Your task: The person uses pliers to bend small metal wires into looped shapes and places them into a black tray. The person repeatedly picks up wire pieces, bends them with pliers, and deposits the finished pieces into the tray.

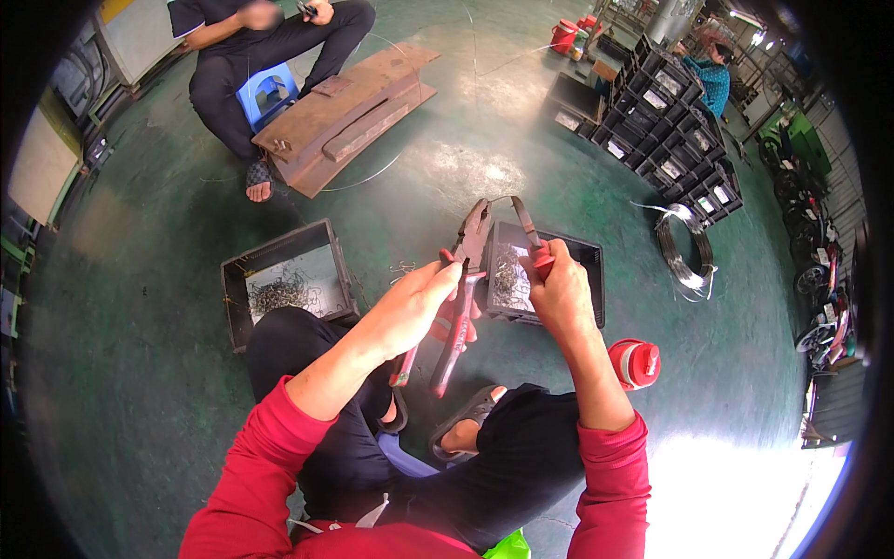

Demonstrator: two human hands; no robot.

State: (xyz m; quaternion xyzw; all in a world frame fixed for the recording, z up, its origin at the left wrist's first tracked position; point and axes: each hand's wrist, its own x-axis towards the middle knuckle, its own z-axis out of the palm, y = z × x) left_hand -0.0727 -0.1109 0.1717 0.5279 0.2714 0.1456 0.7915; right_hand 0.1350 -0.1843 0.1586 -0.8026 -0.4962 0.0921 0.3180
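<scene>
My left hand is closed around a pair of pliers with worn red handles, jaws pointing up and away from me. In my right hand is a red-handled tool with a narrow dark metal shaft. Its tip is close to the pliers' jaws, and a thin piece of wire seems to span the gap; its exact contact is too small to tell. Beneath my hands, a black crate holds many small bent wire pieces. Another black crate to the left holds similar wire pieces on a white sheet.
A red-lidded container stands beside my right forearm. Farther right lie a wire coil and stacked black crates. At the far left, a person sits on a blue stool by a brown metal bench. Another person is behind the crates.
</scene>
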